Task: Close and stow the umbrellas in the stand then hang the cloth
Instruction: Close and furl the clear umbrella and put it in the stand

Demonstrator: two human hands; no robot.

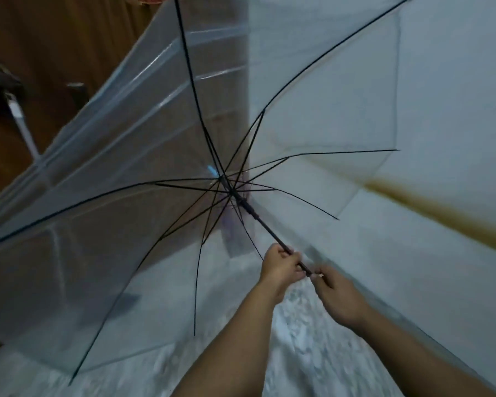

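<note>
A clear plastic umbrella (132, 196) with black ribs is spread open in front of me, its canopy facing away and filling most of the view. Its black shaft (258, 222) slants down toward me from the hub. My left hand (279, 266) grips the shaft near its lower end. Just below it, my right hand (337, 296) pinches the end of the shaft, where the handle is hidden by my fingers. No stand or cloth can be made out.
A brown wooden door (55, 47) stands at the upper left, with a dark object and a pale strip (22, 121) beside it. A white wall (455, 96) fills the right. The floor (298, 353) below is pale and mottled.
</note>
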